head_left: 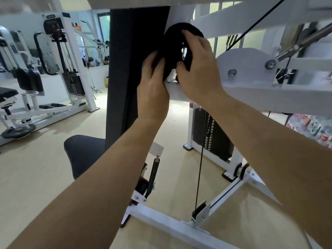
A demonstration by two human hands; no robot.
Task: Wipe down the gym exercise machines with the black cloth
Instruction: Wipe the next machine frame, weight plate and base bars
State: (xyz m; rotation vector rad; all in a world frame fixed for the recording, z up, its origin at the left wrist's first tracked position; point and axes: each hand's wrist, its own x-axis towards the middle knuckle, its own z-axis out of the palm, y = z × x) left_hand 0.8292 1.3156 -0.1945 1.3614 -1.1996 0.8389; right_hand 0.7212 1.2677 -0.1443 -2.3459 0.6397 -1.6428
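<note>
In the upper middle of the frame the cloth [172,49] sits between the left hand [152,90] and the right hand [197,72], and both hold it. Just left of it stands the back pad [125,69], with the seat [84,153] below. The weight stack [213,135] is lower right of the hands, behind the cable [200,159]. Another machine [59,60] stands at the upper left, with a weight plate [18,131] below it.
</note>
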